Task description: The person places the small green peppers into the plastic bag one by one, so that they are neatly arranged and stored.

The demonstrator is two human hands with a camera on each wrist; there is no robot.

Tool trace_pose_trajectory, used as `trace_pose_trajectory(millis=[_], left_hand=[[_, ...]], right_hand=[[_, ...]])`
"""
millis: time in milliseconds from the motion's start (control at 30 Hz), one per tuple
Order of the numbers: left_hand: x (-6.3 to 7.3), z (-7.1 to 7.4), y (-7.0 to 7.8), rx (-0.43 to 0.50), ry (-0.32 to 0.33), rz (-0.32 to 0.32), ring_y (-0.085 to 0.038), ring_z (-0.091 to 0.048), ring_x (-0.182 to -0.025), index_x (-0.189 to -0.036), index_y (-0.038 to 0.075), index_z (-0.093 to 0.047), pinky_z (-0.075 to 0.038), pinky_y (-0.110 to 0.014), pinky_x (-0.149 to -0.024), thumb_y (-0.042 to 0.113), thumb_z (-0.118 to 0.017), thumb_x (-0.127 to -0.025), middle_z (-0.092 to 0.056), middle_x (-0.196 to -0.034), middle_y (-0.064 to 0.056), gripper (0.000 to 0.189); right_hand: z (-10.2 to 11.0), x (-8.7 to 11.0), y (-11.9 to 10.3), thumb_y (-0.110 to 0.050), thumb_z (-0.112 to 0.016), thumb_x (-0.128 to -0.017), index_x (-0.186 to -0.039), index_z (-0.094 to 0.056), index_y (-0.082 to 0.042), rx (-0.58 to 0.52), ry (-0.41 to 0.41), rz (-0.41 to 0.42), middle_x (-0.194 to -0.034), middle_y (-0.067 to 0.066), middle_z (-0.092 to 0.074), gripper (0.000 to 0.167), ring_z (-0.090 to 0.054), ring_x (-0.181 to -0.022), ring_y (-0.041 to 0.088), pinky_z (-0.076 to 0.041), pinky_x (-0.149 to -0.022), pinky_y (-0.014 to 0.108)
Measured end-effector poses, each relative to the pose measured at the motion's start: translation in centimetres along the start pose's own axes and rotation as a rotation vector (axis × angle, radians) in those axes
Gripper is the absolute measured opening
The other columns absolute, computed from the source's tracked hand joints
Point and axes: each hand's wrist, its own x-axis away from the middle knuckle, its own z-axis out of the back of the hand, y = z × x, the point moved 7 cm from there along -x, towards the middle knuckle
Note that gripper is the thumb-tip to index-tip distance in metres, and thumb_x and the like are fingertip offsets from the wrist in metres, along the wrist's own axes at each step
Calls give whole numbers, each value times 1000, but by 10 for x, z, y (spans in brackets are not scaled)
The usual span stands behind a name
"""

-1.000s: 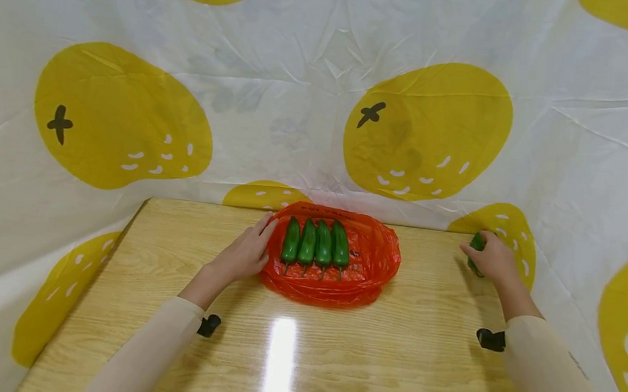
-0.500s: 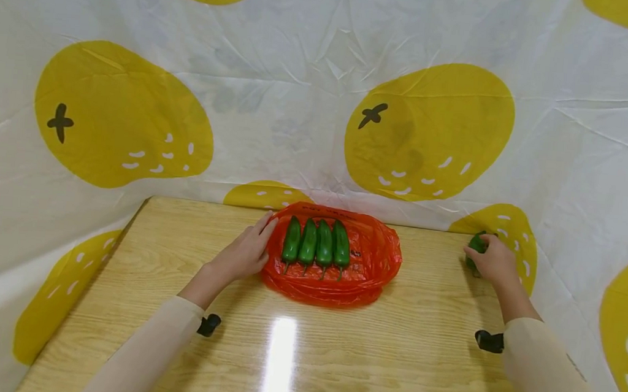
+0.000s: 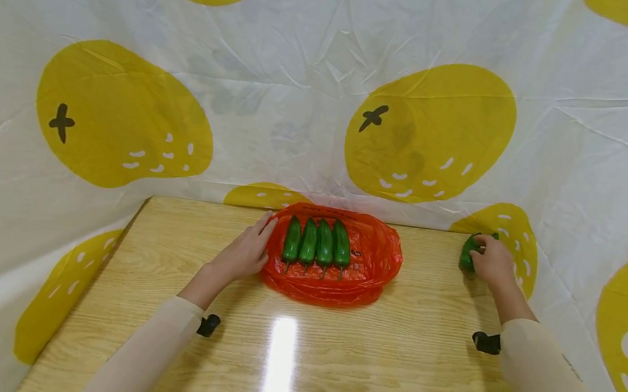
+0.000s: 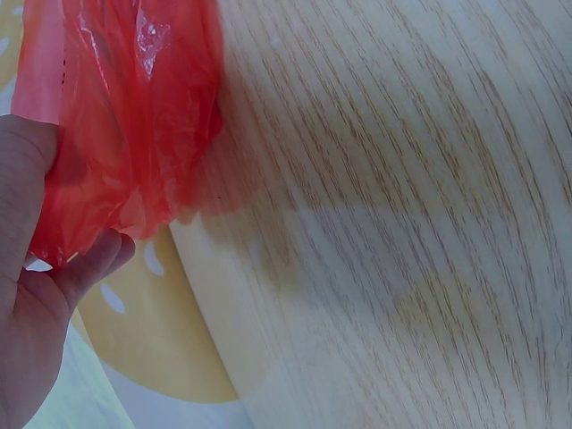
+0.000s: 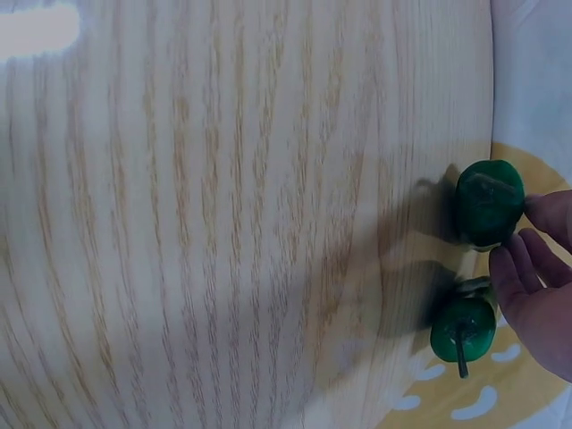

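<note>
A red plastic bag lies spread on the table, with several green peppers in a row on it, stems toward the near edge. My left hand holds the bag's left edge between thumb and fingers, as the left wrist view shows. At the far right, my right hand pinches another green pepper by fingertips and thumb. The right wrist view shows this held pepper end-on, beside a second loose pepper. In the head view my right hand mostly hides that loose one.
The wooden table ends at the back against a white cloth printed with big yellow fruit. More cloth hangs at both sides. Dark wrist cameras sit under both sleeves.
My right hand has shifted the pinched pepper slightly left, and a bit of the other pepper now shows behind the hand. My left hand and the bag have stayed in place.
</note>
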Motion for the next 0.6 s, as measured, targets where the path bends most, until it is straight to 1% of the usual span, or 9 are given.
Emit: trace_pose_trajectory(millis=[100, 167, 300, 333, 433, 533, 600], left_hand=[[0, 0, 0, -1, -3, -5, -48, -61, -118, -157, -8, -31, -51, -54, -106, 4, -69, -89, -29, -163, -32, 79], [1, 0, -1, -1, -8, -1, -48, -61, -118, -157, -8, -30, -51, -54, -106, 4, -69, -89, -28, -163, -32, 79], [0, -1, -2, 0, -17, 3, -48, -60, -120, -158, -7, -28, -50, -53, -107, 4, -68, -90, -27, -164, -31, 80], [0, -2, -2, -1, -18, 3, -48, -60, -120, -158, -7, -28, -50, -53, -107, 4, -68, -90, -27, -164, -31, 80], [0, -2, -2, -1, -18, 3, -49, -59, -121, -159, -7, -28, -50, -53, -107, 4, -68, -90, -27, -164, -31, 80], [1, -2, -2, -3, -10, -1, -49, -60, -119, -158, -7, -30, -51, -54, -106, 4, -69, -90, -28, -164, -32, 79], [1, -2, -1, -11, -2, -8, -49, -62, -116, -157, -8, -31, -52, -54, -104, 4, -68, -90, -29, -163, -33, 78]], right_hand=[[-1, 0, -1, -6, -54, -104, -145, -41, 17, -11, 8, 9, -138, 41, -49, 49, -52, -119, 57, -50, -93, 64], [-1, 0, -1, -7, -56, -103, -144, -43, 16, -8, 21, 13, -133, 41, -52, 49, -54, -117, 57, -51, -91, 64], [-3, 0, -1, -10, -61, -101, -143, -44, 16, 4, 35, 3, -127, 42, -49, 52, -52, -113, 56, -50, -89, 63], [-3, 0, -2, -11, -62, -101, -143, -44, 16, 7, 35, -3, -126, 42, -48, 54, -50, -114, 56, -49, -90, 63], [-4, 0, -3, -14, -65, -100, -145, -42, 16, 7, 26, -25, -131, 44, -43, 59, -42, -120, 57, -47, -93, 65], [-5, -1, -4, -18, -67, -99, -146, -40, 17, 17, 15, -46, -132, 46, -43, 65, -36, -127, 60, -44, -99, 67], [-6, -2, -3, -22, -68, -99, -146, -38, 19, 32, -5, -60, -135, 47, -44, 69, -37, -129, 61, -42, -102, 69]])
